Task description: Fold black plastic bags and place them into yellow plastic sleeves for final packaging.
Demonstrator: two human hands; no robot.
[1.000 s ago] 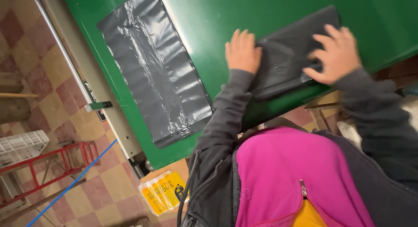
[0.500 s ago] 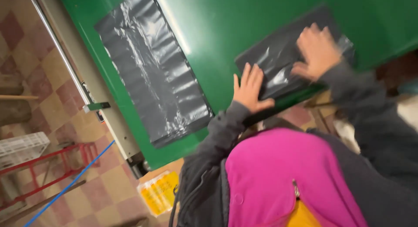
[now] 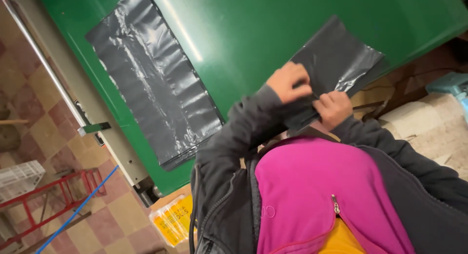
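Head view: I see a dark grey plastic bag (image 3: pixel 336 64), thin and glossy with fine creases, lying at the near edge of the green table (image 3: pixel 253 35), its near end hanging just past that edge. My left hand (image 3: pixel 287 82) is curled narrow, fingertips pinching the bag's near edge; my right hand (image 3: pixel 334 108) is just beside it, fingers bent and gripping the same edge from below, so both hands hold the bag. The two hands almost touch. The table top is smooth, painted metal with a long streak of light across it. Well apart, toward the table's left edge, lies a flat stack of grey plastic bags (image 3: pixel 156 83), long, rectangular and wrinkled. Below the table's near-left corner sits a yellow packet (image 3: pixel 171 219), and a red metal frame (image 3: pixel 53 198) stands on the chequered tile floor (image 3: pixel 29 93).
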